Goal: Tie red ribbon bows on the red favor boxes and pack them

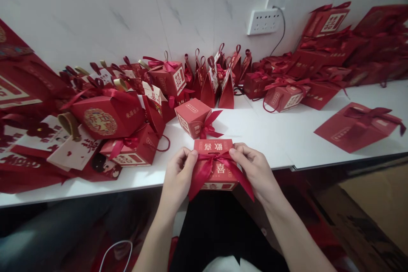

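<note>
A red gift box [213,146] with printed characters is held over the front edge of the white table, a dark red ribbon [214,162] tied in a bow on it. My left hand [182,170] is closed at the bow's left side, thumb against the ribbon. On the other side my right hand [251,169] pinches the ribbon near the box's edge. The fingers under both thumbs are partly hidden. Just behind, another red gift box [192,114] with a ribbon bow stands on the table.
Many red gift boxes [110,112] crowd the table's left and back. A bow-tied box [353,129] lies on the white tabletop [264,136] at right, with more boxes piled behind. A power strip [263,22] with a cable is on the wall.
</note>
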The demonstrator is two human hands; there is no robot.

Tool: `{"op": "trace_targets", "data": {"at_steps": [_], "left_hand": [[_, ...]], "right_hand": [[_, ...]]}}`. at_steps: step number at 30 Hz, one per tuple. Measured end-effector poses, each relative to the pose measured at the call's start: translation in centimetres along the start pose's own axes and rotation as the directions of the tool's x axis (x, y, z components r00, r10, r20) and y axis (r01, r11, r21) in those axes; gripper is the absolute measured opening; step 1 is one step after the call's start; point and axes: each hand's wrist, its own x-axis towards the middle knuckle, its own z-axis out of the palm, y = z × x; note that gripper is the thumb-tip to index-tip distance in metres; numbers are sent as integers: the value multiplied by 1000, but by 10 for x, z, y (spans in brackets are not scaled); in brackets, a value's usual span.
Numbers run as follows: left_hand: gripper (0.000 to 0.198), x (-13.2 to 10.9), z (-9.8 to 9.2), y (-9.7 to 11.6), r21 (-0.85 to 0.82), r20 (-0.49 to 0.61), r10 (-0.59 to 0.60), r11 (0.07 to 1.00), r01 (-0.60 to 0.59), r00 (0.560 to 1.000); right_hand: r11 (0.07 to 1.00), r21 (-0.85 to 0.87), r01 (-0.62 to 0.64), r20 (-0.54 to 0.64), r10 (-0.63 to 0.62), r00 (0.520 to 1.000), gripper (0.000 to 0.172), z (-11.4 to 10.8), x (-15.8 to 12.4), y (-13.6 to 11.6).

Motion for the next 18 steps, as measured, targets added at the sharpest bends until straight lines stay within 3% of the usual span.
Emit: {"op": "trace_targets", "data": {"at_steps": [4, 9, 14, 18], "left_hand": [[36, -4, 3, -2, 16, -57, -30, 999, 31, 998], [35, -6, 4, -2, 61, -83, -35, 997, 40, 996], [35, -12, 7, -1, 49, -120, -39, 998, 45, 992], [36, -10, -2, -3, -7, 3, -62, 998, 62, 998]], "right_hand": [[967, 213, -140, 39, 134, 990, 37, 2, 0, -1], [903, 333, -271, 73, 262, 962, 35, 2, 0, -3], [880, 340, -331, 132, 304, 944, 26, 3, 3, -4], [916, 250, -313, 134, 287, 948, 34, -6, 9, -2]]}}
